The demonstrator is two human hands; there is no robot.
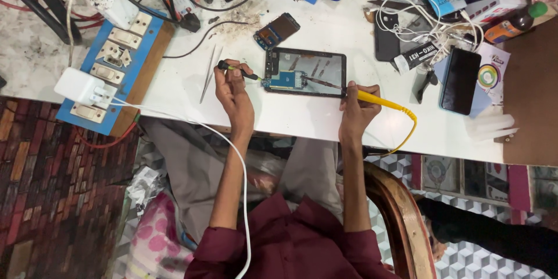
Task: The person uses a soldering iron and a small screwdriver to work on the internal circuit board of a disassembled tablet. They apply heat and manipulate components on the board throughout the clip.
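An opened black phone (pixel 306 71) lies on the white table (pixel 325 116) with its blue circuit board (pixel 283 82) exposed at the lower left. My left hand (pixel 232 94) is closed on a thin tool with a black and yellow handle (pixel 237 70), whose tip reaches the board's left edge. My right hand (pixel 357 109) grips a yellow-handled probe (pixel 381 102). Its dark metal tip crosses the phone toward the board, and a yellow cable (pixel 410 131) trails off the table edge.
Metal tweezers (pixel 209 73) lie left of my left hand. A blue switch board with sockets (pixel 116 61) and a white charger (pixel 78 86) sit at far left. A small phone part (pixel 277 29), a black phone (pixel 460 80), tangled white cables (pixel 407 17), boxes and a bottle (pixel 514 24) crowd the back and right.
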